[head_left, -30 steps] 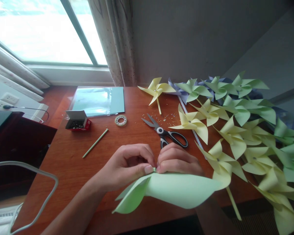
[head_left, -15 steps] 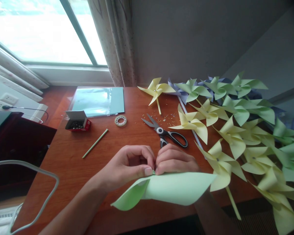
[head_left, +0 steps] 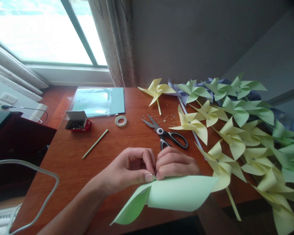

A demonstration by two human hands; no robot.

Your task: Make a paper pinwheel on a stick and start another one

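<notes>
Lower centre of frame: left hand (head_left: 129,169) & right hand (head_left: 176,164) both pinch the green paper (head_left: 178,194) at its middle, thumb tips touching, flaps curling out below. Best to press corners stacked dead-centre w/ light pressure, w/o creasing the curves. Scissors (head_left: 166,133) lie just above.

Left hand (head_left: 128,168): fingers curled in, thumb tip pressed tight against the fingertips in a pinch.
Right hand (head_left: 177,164): curled the same way, knuckles up, fingertips touching the other hand.
Left arm (head_left: 71,212): bare, reaching in from the bottom left.
Together: 2 hands meet in the middle.
</notes>
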